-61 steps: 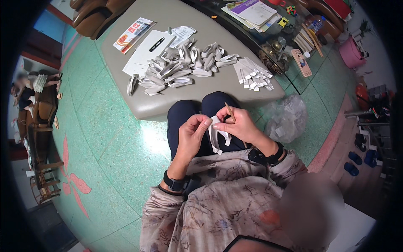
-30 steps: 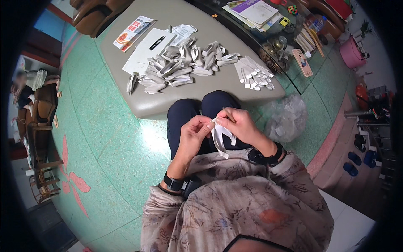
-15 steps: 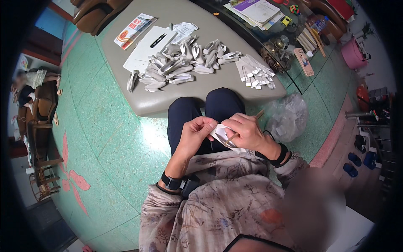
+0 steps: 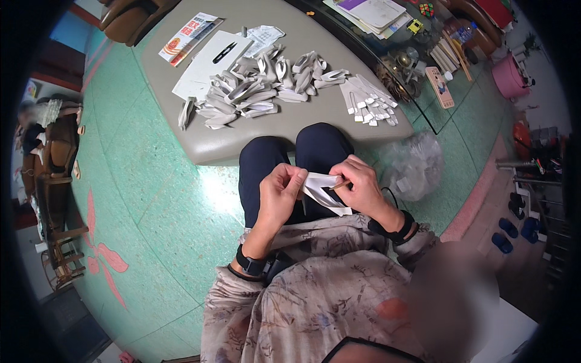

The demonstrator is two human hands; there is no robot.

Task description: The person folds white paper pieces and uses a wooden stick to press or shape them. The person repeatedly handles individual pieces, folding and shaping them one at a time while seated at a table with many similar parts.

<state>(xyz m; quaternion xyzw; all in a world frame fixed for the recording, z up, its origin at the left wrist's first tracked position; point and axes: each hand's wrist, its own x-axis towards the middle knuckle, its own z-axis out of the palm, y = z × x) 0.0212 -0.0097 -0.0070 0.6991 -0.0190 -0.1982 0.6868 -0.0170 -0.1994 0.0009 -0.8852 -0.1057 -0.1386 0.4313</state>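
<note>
Over my lap, a white-and-grey folded piece [image 4: 315,189], thin like paper or cloth, is spread between my two hands. My left hand [image 4: 281,190] pinches its left end between thumb and fingers. At the right end, my right hand [image 4: 363,189] has its fingers closed around a thin brown stick [image 4: 341,184], whose tip lies by the piece's edge. On the grey padded surface ahead sits a heap of similar curled grey-white pieces [image 4: 242,100]. To its right, flat strips with white ends [image 4: 370,104] lie fanned out.
Behind the heap are a white sheet [image 4: 196,75] with black snips [image 4: 224,52] on it, and a printed booklet [image 4: 190,37]. A clear plastic bag [image 4: 416,166] stands on the floor at right, near a glass table holding papers [image 4: 366,13]. Someone sits far left.
My right hand has shifted slightly right, and the piece is now stretched wider between my hands. Less of the stick shows; earlier it crossed the piece and stuck out beyond my hand.
</note>
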